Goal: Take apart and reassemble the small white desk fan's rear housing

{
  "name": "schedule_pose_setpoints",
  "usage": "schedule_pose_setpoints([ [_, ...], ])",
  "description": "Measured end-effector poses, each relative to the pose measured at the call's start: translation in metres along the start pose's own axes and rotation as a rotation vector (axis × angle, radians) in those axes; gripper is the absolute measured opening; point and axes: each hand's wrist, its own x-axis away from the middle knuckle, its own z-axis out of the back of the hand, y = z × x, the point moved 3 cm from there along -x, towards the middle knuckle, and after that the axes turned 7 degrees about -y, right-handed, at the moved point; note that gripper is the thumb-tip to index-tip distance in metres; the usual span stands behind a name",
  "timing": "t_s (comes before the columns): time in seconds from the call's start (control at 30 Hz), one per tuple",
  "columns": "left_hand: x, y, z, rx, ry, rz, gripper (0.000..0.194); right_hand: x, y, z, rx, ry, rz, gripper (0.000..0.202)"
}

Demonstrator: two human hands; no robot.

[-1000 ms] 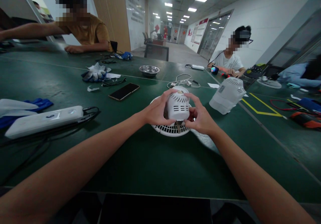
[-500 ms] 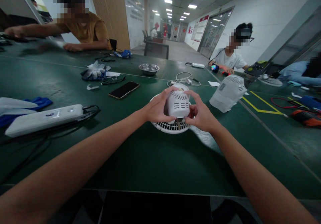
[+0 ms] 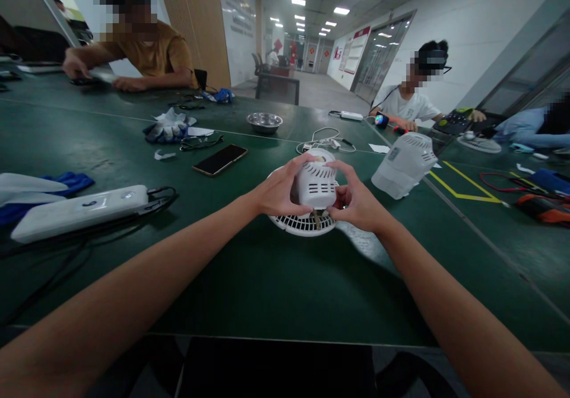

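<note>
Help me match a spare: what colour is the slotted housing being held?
The slotted housing is white, as the head view shows.

Hands [image 3: 278,195] clasp white vented housing [image 3: 317,178]; round grille [image 3: 296,226] beneath; phone [image 3: 220,160] nearby

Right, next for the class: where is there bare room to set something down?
One bare patch lies between the fan and the near table edge; another, between the right forearm and yellow tape. It's crowded beyond the phone, with gloves and paper.
</note>
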Motion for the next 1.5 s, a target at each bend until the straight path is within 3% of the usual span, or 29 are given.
schedule_pose_setpoints([
  [0.33, 0.002, -0.017, 0.002, 0.059, -0.103, -0.03, 0.141, -0.001, -0.001, 0.001, 0.051, -0.022, 0.015, 0.098],
  [0.63, 0.006, -0.02, 0.002, 0.051, -0.059, 0.043, 0.135, -0.002, -0.008, 0.0, 0.142, -0.028, 0.037, 0.094],
  [0.7, 0.006, -0.016, -0.001, 0.026, -0.054, 0.092, 0.135, -0.001, -0.008, -0.002, 0.198, 0.022, 0.042, 0.097],
  [0.8, 0.005, -0.008, -0.002, -0.076, -0.024, 0.193, 0.129, -0.002, -0.007, -0.004, 0.355, 0.198, 0.083, 0.106],
  [0.97, 0.009, -0.003, 0.007, -0.089, 0.079, 0.22, 0.094, -0.004, 0.003, -0.001, 0.506, 0.34, 0.147, 0.105],
  [1.03, 0.014, -0.012, 0.013, -0.073, 0.168, 0.297, 0.084, -0.003, 0.011, 0.005, 0.479, 0.368, 0.121, 0.103],
  [1.13, 0.025, -0.033, 0.02, -0.09, 0.279, 0.625, 0.061, -0.002, 0.025, 0.011, 0.381, 0.348, 0.053, 0.11],
  [1.23, 0.036, -0.049, 0.02, 0.033, 0.241, 0.897, 0.057, 0.0, 0.032, 0.012, 0.308, 0.33, 0.031, 0.12],
  [1.3, 0.038, -0.053, 0.019, 0.182, 0.262, 0.908, 0.058, 0.001, 0.033, 0.012, 0.256, 0.377, 0.015, 0.12],
  [1.4, 0.036, -0.053, 0.021, 0.409, 0.464, 0.797, 0.053, 0.0, 0.033, 0.011, 0.015, 0.482, -0.003, 0.117],
  [1.5, 0.033, -0.056, 0.022, 0.539, 0.622, 0.691, 0.048, -0.004, 0.031, 0.006, -0.331, 0.599, -0.021, 0.098],
])
